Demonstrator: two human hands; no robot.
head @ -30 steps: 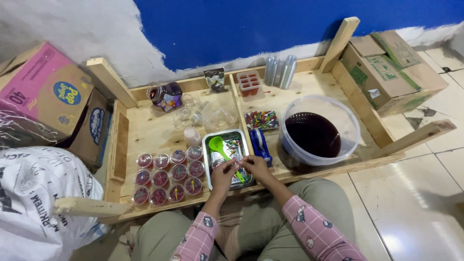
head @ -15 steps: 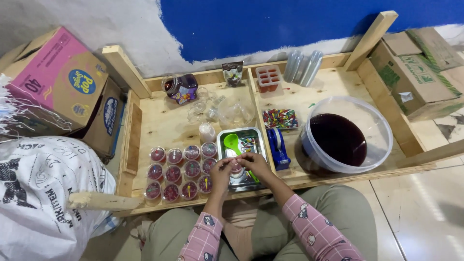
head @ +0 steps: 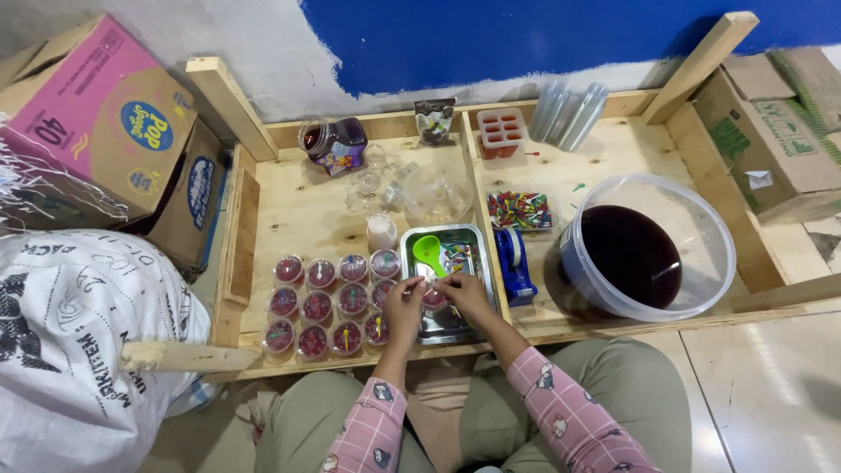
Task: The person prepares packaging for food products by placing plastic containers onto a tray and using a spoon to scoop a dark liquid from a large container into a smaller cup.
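Wooden tray [head: 289, 206], both hands – left [head: 403, 307], right [head: 467, 296] – grip closed on upright small cup [head: 434, 298]

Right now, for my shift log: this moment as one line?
left hand + right hand: on small cup | over metal tray | filled cups left | bucket right

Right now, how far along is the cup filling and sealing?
Done: about eleven filled small cups stand in rows on the wooden tray. In hand: left hand and right hand work one cup over the metal tray. Left: the tub holds much dark liquid; empty cups wait.
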